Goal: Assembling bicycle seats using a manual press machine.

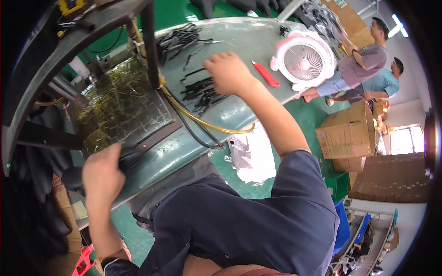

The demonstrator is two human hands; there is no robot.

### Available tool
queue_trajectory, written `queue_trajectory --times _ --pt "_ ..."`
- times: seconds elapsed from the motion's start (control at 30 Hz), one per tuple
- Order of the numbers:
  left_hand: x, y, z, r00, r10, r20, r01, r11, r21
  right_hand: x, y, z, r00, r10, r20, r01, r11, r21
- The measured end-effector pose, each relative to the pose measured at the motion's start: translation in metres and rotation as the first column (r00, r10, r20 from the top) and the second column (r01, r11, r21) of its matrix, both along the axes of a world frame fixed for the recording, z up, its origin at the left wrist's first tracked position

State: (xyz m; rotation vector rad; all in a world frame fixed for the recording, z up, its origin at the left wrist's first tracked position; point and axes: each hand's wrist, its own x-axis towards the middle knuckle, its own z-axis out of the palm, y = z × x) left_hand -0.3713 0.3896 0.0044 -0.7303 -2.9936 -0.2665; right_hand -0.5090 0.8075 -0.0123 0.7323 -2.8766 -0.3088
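Note:
My left hand (102,172) is closed around a smooth dark object (130,157) at the near edge of the machine bed. The object shows on both sides of the fist, but its kind is unclear. Beside it lies a flat metal plate (159,115), with tangled yellowish strands of trimmings (115,94) behind. My right hand (229,73) is over the bench with curled fingers. A thin black strip (195,72) runs up to those fingers and seems pinched there. Just below lies a loose pile of black strips (202,94).
A dark machine frame (148,46) arches over the left side. On the bench (225,32) are a red-handled cutter (266,74), a pink-and-white fan (304,62) and another black bundle (179,39). A yellow hose (207,125) crosses the front. Two people stand beyond; cardboard boxes (347,133) sit right.

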Motion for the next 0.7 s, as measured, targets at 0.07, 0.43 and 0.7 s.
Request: queue_trajectory --times 0.07,0.43,0.7 --pt "-0.012 0.025 -0.030 0.994 -0.097 -0.042 0.098 0.995 0.028 -0.007 -0.027 -0.004 0.985 0.064 0.159 -0.050 0.995 -0.091" --pt "-0.017 -0.039 -0.056 0.989 0.077 -0.125 0.001 0.850 0.527 0.107 -0.069 -0.008 0.897 0.226 0.379 0.338 0.199 -0.920" --pt "0.012 -0.029 -0.107 0.899 0.419 -0.130 -0.145 0.565 0.812 0.128 -0.147 -0.042 0.838 0.498 0.224 0.012 0.394 -0.919"
